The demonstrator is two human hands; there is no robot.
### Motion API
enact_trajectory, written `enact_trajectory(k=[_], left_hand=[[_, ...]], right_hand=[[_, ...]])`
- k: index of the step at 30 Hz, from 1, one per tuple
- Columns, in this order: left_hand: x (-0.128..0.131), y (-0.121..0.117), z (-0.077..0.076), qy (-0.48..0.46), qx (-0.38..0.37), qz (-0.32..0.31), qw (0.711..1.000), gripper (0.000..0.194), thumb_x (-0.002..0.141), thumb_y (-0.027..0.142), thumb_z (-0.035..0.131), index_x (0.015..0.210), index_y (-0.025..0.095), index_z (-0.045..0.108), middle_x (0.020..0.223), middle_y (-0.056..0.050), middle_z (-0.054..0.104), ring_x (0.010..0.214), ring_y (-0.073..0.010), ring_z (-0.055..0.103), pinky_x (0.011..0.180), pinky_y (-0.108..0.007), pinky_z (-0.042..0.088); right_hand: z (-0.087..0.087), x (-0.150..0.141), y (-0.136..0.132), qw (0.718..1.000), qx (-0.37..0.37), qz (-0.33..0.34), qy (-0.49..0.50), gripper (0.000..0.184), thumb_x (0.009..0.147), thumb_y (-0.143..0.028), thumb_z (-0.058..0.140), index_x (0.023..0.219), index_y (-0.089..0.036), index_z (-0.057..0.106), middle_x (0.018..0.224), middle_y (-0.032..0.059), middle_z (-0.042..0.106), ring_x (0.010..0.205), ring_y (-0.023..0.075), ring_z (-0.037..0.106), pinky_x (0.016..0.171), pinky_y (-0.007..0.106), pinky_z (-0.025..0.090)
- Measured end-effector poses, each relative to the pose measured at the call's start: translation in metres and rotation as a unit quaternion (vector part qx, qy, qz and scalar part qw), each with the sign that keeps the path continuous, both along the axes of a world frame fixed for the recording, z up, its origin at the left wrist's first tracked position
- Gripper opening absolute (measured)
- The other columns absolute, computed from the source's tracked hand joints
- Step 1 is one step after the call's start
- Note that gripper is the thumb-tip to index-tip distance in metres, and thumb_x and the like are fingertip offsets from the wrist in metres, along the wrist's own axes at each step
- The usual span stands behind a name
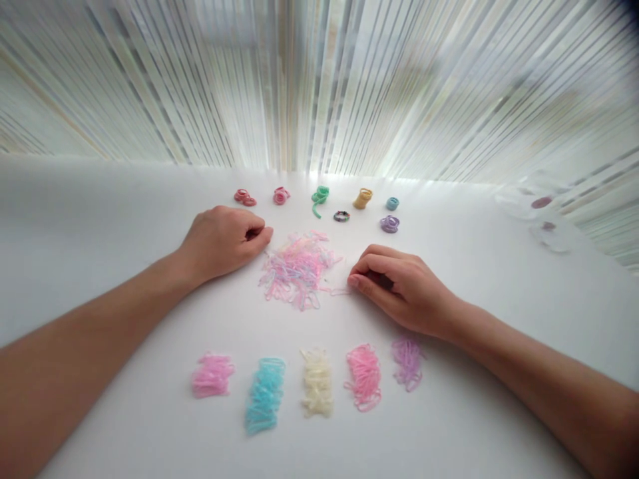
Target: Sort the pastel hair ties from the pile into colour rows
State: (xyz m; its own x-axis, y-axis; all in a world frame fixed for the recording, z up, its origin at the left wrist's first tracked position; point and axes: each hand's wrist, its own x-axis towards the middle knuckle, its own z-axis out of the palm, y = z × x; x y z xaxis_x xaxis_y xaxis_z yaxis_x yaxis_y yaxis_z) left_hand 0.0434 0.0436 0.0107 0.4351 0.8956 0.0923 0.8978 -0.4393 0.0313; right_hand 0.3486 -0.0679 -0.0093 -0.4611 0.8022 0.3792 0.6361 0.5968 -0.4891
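Observation:
A loose pile of pastel loom bands [298, 267], mixed pink, lilac and pale blue, lies on the white table between both hands. My left hand [224, 241] is closed beside the pile's left edge; its curled fingers hide whatever may be inside. On the other side, my right hand [404, 286] pinches a pale pink loom band [340, 291] between thumb and fingertips, close to the table. Nearer to me are sorted bundles of bands: a bright pink one [213, 375], a turquoise one [265, 395], a cream one [317, 383], a rose one [364, 377] and a purple one [408, 363].
Along the back lie coiled strips: red [244, 197], pink [281, 195], green [320, 195], yellow [363, 197], blue [393, 203] and purple [390, 223]. A multicoloured ring [342, 216] sits among them. Clear plastic pieces [549, 229] stand far right. A striped string curtain [299, 80] borders the table [150, 412].

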Motion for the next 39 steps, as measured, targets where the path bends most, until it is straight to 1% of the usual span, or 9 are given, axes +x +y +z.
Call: enact_trajectory(k=[3, 6, 10, 15, 19, 25, 28, 34, 39], left_hand=[[0.000, 0.000, 0.000, -0.002, -0.003, 0.001, 1.000, 0.041, 0.099, 0.047, 0.043, 0.067, 0.023, 0.054, 0.074, -0.007, 0.064, 0.077, -0.0239, 0.059, 0.071, -0.037, 0.030], [0.000, -0.001, 0.001, -0.007, -0.002, -0.003, 1.000, 0.041, 0.099, 0.047, 0.043, 0.067, 0.023, 0.051, 0.074, -0.007, 0.064, 0.077, -0.0238, 0.059, 0.070, -0.037, 0.030], [-0.001, 0.000, 0.000, -0.005, 0.002, -0.006, 1.000, 0.041, 0.099, 0.046, 0.043, 0.066, 0.023, 0.048, 0.073, -0.007, 0.064, 0.076, -0.0237, 0.060, 0.070, -0.038, 0.030], [-0.001, 0.001, -0.001, -0.007, 0.005, -0.007, 1.000, 0.041, 0.099, 0.046, 0.044, 0.066, 0.023, 0.051, 0.073, -0.007, 0.065, 0.077, -0.0238, 0.060, 0.070, -0.037, 0.030], [-0.002, 0.001, -0.001, -0.004, 0.004, -0.008, 1.000, 0.041, 0.100, 0.046, 0.044, 0.066, 0.023, 0.050, 0.073, -0.007, 0.063, 0.076, -0.0229, 0.059, 0.070, -0.036, 0.029], [-0.001, 0.001, 0.000, 0.007, 0.006, -0.009, 1.000, 0.042, 0.101, 0.045, 0.045, 0.067, 0.023, 0.052, 0.074, -0.007, 0.065, 0.076, -0.0229, 0.059, 0.069, -0.036, 0.029], [-0.001, 0.000, 0.000, 0.011, 0.006, -0.006, 1.000, 0.042, 0.101, 0.045, 0.044, 0.067, 0.023, 0.054, 0.074, -0.007, 0.066, 0.077, -0.0234, 0.060, 0.070, -0.036, 0.030], [-0.001, 0.001, -0.001, 0.001, 0.007, -0.008, 1.000, 0.041, 0.100, 0.046, 0.043, 0.067, 0.023, 0.051, 0.073, -0.007, 0.063, 0.075, -0.0233, 0.058, 0.069, -0.036, 0.030], [-0.002, 0.000, -0.001, 0.006, 0.002, -0.006, 1.000, 0.042, 0.100, 0.047, 0.041, 0.068, 0.023, 0.055, 0.075, -0.007, 0.064, 0.077, -0.0239, 0.060, 0.071, -0.037, 0.030]], right_hand=[[-0.003, 0.002, 0.001, 0.998, 0.007, -0.056, 0.007, 0.013, 0.105, -0.019, 0.066, 0.095, -0.020, 0.074, 0.089, 0.0047, 0.073, 0.067, 0.0147, 0.062, 0.059, 0.028, 0.048], [-0.006, 0.004, 0.002, 0.995, 0.018, -0.099, 0.017, 0.012, 0.106, -0.021, 0.067, 0.106, -0.020, 0.079, 0.093, 0.0060, 0.074, 0.069, 0.0158, 0.064, 0.062, 0.030, 0.052], [-0.009, 0.006, 0.004, 0.995, 0.015, -0.095, 0.003, 0.021, 0.107, -0.026, 0.068, 0.123, -0.023, 0.081, 0.109, 0.0101, 0.077, 0.080, 0.0199, 0.070, 0.071, 0.034, 0.059], [-0.011, 0.006, 0.004, 0.997, 0.010, -0.075, -0.015, 0.031, 0.108, -0.027, 0.068, 0.136, -0.026, 0.080, 0.124, 0.0134, 0.073, 0.095, 0.0251, 0.074, 0.089, 0.043, 0.065], [-0.011, 0.006, 0.003, 0.997, 0.000, -0.068, -0.022, 0.029, 0.109, -0.027, 0.067, 0.134, -0.026, 0.082, 0.129, 0.0149, 0.071, 0.098, 0.0258, 0.074, 0.094, 0.047, 0.065], [-0.010, 0.006, 0.003, 0.999, 0.003, -0.046, -0.003, 0.026, 0.108, -0.025, 0.068, 0.128, -0.029, 0.084, 0.127, 0.0132, 0.071, 0.094, 0.0232, 0.073, 0.089, 0.043, 0.066], [-0.009, 0.006, 0.003, 0.999, 0.009, -0.036, 0.002, 0.026, 0.108, -0.024, 0.067, 0.127, -0.029, 0.085, 0.126, 0.0133, 0.071, 0.092, 0.0222, 0.073, 0.088, 0.042, 0.066], [-0.007, 0.005, 0.002, 1.000, 0.021, -0.017, 0.008, 0.021, 0.109, -0.022, 0.067, 0.119, -0.027, 0.085, 0.123, 0.0128, 0.071, 0.091, 0.0206, 0.073, 0.086, 0.039, 0.066], [-0.006, 0.004, 0.001, 0.999, 0.026, -0.012, 0.021, 0.019, 0.108, -0.022, 0.068, 0.116, -0.026, 0.084, 0.122, 0.0121, 0.072, 0.088, 0.0198, 0.073, 0.086, 0.039, 0.065]])
